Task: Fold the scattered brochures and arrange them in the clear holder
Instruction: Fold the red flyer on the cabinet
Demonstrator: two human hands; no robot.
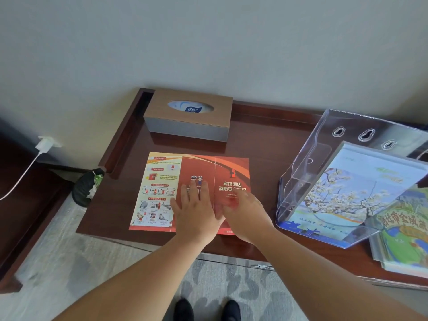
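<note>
A red and yellow brochure lies unfolded and flat on the dark wooden table, near its front left. My left hand presses flat on the brochure's middle panel, fingers straight and spread. My right hand rests on the right panel beside it, fingers blurred and lying on the paper. The clear holder stands tilted at the right with a blossom-print brochure inside it.
A wooden tissue box sits behind the brochure against the wall. Several more leaflets lie stacked at the table's right edge. A dark bag sits on the floor left of the table, and a white charger is plugged into the wall.
</note>
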